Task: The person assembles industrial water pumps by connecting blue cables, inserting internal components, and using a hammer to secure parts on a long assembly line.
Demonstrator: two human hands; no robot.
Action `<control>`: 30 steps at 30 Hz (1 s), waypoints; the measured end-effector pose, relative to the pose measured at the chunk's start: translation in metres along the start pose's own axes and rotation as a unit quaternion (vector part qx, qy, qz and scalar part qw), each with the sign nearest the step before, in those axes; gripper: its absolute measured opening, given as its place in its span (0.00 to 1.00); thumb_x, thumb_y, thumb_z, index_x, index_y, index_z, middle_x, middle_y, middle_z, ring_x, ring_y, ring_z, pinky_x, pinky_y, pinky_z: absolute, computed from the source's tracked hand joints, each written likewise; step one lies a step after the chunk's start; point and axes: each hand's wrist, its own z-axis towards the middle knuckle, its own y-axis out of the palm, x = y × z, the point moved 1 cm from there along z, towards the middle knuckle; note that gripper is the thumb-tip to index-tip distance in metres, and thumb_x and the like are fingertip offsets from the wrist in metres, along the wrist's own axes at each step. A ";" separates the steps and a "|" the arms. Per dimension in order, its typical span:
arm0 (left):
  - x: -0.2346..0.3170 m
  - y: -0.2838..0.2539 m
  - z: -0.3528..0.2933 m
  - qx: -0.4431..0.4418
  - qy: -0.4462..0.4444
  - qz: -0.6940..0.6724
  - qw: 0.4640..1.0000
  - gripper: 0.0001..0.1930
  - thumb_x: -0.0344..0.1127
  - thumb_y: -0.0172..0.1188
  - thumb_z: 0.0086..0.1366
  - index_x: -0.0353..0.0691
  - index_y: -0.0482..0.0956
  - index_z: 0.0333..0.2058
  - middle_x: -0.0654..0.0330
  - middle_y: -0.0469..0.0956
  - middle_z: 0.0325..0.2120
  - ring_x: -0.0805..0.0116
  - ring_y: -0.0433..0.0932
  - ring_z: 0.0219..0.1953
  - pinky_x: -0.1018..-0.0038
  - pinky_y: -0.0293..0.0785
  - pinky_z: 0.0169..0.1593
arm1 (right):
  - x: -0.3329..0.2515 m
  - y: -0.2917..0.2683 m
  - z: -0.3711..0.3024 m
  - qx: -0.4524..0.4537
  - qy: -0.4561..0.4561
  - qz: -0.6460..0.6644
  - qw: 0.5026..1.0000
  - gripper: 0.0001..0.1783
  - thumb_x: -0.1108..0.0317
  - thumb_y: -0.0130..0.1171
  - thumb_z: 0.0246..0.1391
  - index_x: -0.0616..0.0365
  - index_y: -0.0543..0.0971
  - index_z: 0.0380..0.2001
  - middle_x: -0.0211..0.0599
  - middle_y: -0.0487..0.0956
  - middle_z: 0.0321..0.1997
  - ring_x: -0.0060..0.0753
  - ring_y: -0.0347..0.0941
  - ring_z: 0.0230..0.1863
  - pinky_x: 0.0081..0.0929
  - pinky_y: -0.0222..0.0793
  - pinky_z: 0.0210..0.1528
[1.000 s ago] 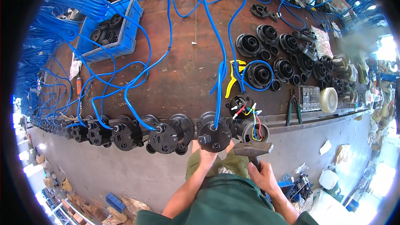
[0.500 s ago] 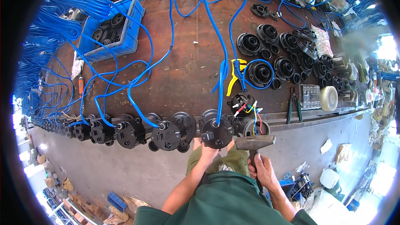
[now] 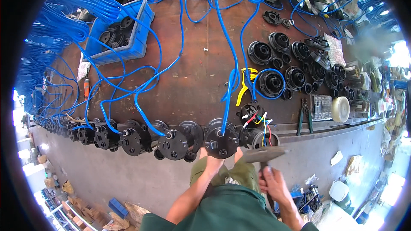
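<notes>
My right hand [image 3: 275,185] is closed around the handle of a hammer [image 3: 264,155]. The hammer's head is smeared by motion and hangs off the bench edge, just nearer me than an open motor body [image 3: 259,139] with coloured wires. My left hand [image 3: 212,164] reaches up to the underside of a round black motor [image 3: 221,143] at the edge. That motor hides its fingers, so I cannot tell how they are placed. From the motor's top a blue cable [image 3: 226,102] runs up and away. Beside the open body sits a black cap [image 3: 251,114] with red, yellow and white-tipped wires.
Similar black motors [image 3: 173,147] line the bench edge to the left. Yellow wire strippers [image 3: 245,86], black impeller parts [image 3: 295,78], green-handled pliers [image 3: 305,117] and a tape roll [image 3: 340,109] lie on the right. A blue crate [image 3: 136,50] stands far left.
The hammer has come slightly nearer to me and its head is now blurred. My left hand stays at the same motor. The whole view has shifted a little.
</notes>
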 end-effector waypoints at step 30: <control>0.027 -0.012 -0.011 -0.066 -0.062 0.028 0.995 0.16 0.34 0.78 0.59 0.44 0.81 0.43 0.70 0.79 0.27 0.81 0.72 0.20 0.80 0.66 0.22 | 0.009 -0.001 -0.007 -0.015 -0.006 -0.009 1.000 0.23 0.48 0.52 0.75 0.59 0.71 0.38 0.20 0.66 0.25 0.13 0.57 0.23 0.18 0.56 0.24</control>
